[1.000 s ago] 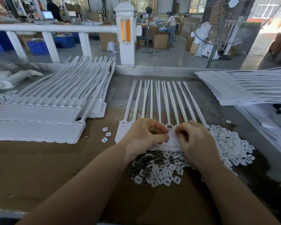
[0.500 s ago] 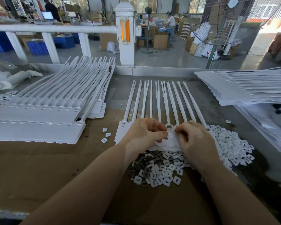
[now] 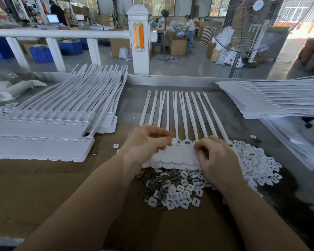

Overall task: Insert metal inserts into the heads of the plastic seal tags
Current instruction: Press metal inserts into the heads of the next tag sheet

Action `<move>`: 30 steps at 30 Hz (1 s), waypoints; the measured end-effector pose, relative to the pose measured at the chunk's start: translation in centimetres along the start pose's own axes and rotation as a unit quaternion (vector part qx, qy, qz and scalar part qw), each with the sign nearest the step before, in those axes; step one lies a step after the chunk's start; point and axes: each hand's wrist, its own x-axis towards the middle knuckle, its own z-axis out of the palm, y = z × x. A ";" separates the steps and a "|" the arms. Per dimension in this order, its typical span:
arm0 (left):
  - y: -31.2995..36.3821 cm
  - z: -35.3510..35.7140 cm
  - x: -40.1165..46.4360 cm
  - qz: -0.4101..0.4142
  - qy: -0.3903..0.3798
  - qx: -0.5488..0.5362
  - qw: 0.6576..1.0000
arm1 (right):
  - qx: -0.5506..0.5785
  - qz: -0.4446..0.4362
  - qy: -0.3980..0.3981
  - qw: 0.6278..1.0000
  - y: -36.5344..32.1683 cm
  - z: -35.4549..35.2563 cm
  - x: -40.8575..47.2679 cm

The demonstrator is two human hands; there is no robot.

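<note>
While the left hand (image 3: 145, 142) pinches a small white insert (image 3: 174, 141) at a tag head, the right hand (image 3: 216, 156) grips the joined strip of white plastic seal tags (image 3: 178, 156), lifted over a heap of white and grey inserts (image 3: 178, 189). Brown cardboard (image 3: 43, 187) covers the grey workbench (image 3: 243, 127); beyond a white railing (image 3: 62, 33) lies a factory floor with a pedestal fan (image 3: 243, 28).

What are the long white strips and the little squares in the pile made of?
The long white strips look like matte plastic: even white, thin, slightly bent. In the pile, the white squares look like the same plastic. The grey pieces look like metal, dull with a faint shine, though they are too small to be sure.
</note>
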 end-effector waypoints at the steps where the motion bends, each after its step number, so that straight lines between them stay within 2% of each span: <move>1: 0.2 -1.1 0.1 0.002 0.022 0.033 0.999 | -0.001 0.000 -0.001 1.000 0.0 0.0 0.0; 3: 0.5 -3.4 0.3 0.009 0.069 0.147 0.987 | -0.002 0.001 -0.003 1.000 0.1 0.0 0.0; 6: 0.4 -6.0 0.4 -0.015 0.115 0.324 0.939 | -0.002 0.003 -0.006 1.000 0.0 0.0 0.1; 8: -0.1 -6.9 0.4 -0.060 0.102 0.398 0.910 | -0.003 0.003 -0.008 1.000 0.0 -0.1 0.1; 11: -0.8 -7.4 0.4 -0.104 0.081 0.448 0.884 | 0.002 0.002 -0.007 1.000 -0.1 -0.1 0.0; 17: -1.1 -7.5 0.2 -0.093 0.108 0.496 0.857 | 0.004 0.000 -0.003 1.000 -0.1 -0.1 0.0; 19: -0.8 -6.9 0.1 -0.054 0.111 0.504 0.855 | 0.002 -0.002 -0.003 1.000 -0.1 -0.1 0.0; 20: -0.5 -6.3 0.1 -0.022 0.101 0.491 0.865 | 0.001 -0.001 -0.004 1.000 -0.1 -0.1 0.0; 23: 0.6 -3.2 -0.6 0.065 -0.024 0.412 0.909 | 0.000 0.001 -0.006 1.000 0.0 -0.1 0.0; 26: 1.0 0.3 -1.4 0.121 -0.145 0.371 0.909 | 0.002 0.001 -0.003 1.000 -0.1 -0.2 0.0; 30: 0.6 2.8 -1.4 0.175 -0.164 0.386 0.891 | 0.002 0.002 -0.004 1.000 -0.2 -0.2 0.1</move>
